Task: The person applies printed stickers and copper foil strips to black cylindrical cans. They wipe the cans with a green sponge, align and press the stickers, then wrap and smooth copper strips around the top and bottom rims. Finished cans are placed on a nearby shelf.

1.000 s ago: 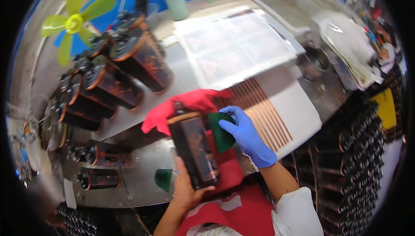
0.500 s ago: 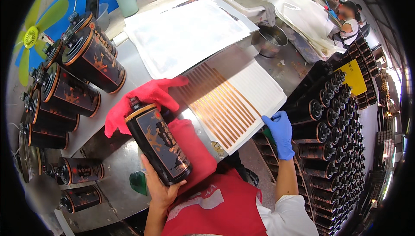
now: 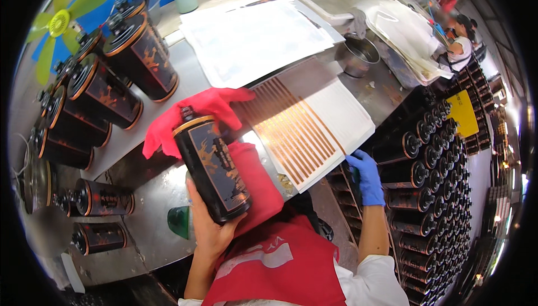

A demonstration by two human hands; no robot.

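One glossy cyl bottle (image 3: 210,166) in L hand (image 3: 212,230); pink cloth (image 3: 159,132) rumpled.

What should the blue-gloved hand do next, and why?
Maybe gently peel the rightmost copper strip off the white sheet, because the gloved right hand is at the strip's end, while the left hand holds the black bottle.

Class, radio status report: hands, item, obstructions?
Left hand holding black bottle, tilted. Gloved right hand at copper strip, grip unclear. Red cloth behind bottle's neck, blocking neither hand.
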